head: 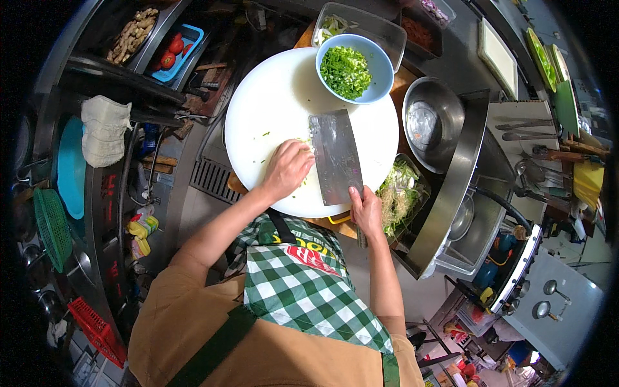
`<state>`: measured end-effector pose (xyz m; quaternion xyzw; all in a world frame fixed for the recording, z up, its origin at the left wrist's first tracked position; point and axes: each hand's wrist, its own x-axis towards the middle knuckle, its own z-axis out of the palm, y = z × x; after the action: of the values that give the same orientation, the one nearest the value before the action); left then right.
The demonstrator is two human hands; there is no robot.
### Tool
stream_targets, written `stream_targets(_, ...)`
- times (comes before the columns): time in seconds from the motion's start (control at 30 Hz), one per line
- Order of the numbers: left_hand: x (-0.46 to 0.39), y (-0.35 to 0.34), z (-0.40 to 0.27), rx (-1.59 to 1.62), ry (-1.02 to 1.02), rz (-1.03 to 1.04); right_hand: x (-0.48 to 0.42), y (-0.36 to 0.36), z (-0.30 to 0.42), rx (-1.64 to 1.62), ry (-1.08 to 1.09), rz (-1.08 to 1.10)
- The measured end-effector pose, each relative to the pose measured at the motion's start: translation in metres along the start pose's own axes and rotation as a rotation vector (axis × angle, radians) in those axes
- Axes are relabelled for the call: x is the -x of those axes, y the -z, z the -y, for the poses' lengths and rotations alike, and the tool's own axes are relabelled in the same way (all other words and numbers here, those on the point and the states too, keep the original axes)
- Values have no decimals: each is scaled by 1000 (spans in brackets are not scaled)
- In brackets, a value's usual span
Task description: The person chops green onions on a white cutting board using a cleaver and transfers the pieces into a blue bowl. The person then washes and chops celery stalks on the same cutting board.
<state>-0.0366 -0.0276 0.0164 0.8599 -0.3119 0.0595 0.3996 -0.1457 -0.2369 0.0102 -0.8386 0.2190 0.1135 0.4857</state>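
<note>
A Chinese cleaver lies nearly flat over a round white cutting board, its broad blade pointing away from me. My right hand grips its handle near the board's front edge. Beside the blade's left edge, my left hand rests on the board with its fingers curled together. Small chopped scallion bits show by those fingertips and along the blade edge; whether any are pinched is hidden. At the board's far right, a light blue bowl holds chopped scallions.
Behind the bowl stands a clear plastic container with cut pieces. Scallion roots and trimmings fill a container right of the board, near a steel basin and a metal sink wall. Left are a blue basket of tomatoes and a towel.
</note>
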Motion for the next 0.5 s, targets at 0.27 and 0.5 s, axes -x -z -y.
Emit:
stream_targets(0.27,6,4,38,-310,307,-186,9,-11,19,98,71,31)
stream_targets(0.5,20,5,10,-51,300,-170,13,-18,18,180,75,-27)
